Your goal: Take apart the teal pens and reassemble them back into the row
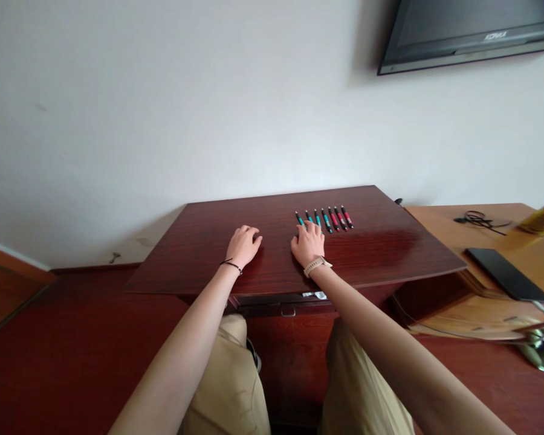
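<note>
My left hand [243, 246] rests palm down on the dark red-brown desk [194, 241], its fingers loosely bent and the thumb apart, with nothing in it. To the right, my right hand [309, 244] also lies palm down and open, its fingertips at the lower ends of the leftmost pens. Those are several teal pens [326, 221] with black grips, side by side in a slanted row. Three pink-red pens [347, 217] continue the row on its right end. My right fingers partly cover some teal pens; whether they touch them I cannot tell.
A lighter wooden cabinet [435, 226] adjoins the desk on the right, bearing a black phone-like slab [508, 273] with a white cable, a coiled black cord [479, 220] and a yellow package [543, 219]. A television [476, 36] hangs on the wall. Below the desk's front edge is a drawer [288, 309].
</note>
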Available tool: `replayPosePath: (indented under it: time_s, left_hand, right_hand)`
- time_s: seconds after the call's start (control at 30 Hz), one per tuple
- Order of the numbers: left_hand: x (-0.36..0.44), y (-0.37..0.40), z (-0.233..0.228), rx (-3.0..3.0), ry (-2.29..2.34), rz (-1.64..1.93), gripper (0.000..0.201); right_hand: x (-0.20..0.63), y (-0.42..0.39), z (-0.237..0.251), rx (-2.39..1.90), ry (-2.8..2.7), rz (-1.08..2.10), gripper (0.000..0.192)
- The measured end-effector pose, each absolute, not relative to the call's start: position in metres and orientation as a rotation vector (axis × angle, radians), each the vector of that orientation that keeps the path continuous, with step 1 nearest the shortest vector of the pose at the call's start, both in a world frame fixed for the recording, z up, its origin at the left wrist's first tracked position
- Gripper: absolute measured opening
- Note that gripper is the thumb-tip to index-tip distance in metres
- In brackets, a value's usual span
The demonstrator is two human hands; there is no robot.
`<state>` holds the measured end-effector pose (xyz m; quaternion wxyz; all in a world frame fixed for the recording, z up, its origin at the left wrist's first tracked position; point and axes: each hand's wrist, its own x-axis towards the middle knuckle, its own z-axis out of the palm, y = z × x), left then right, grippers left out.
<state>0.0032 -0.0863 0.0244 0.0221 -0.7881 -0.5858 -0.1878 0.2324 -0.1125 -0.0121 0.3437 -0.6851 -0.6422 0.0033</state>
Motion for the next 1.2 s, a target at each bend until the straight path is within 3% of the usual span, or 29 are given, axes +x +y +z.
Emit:
replayPosePath:
  time_s: [0.33,1.2]
  left_hand:
    - [-0.031,-0.093,0.022,-2.431,-1.814,-0.693,0.031]
    - [-0.011,-0.087,0.011,-2.508,-1.785,-0.581,0.029]
  right_hand:
    - [0.233,-0.110,-0.014,-1.919,-1.807,0.038,0.036]
    - [0.231,-0.110,-0.013,-1.882,-1.763,0.050,0.039]
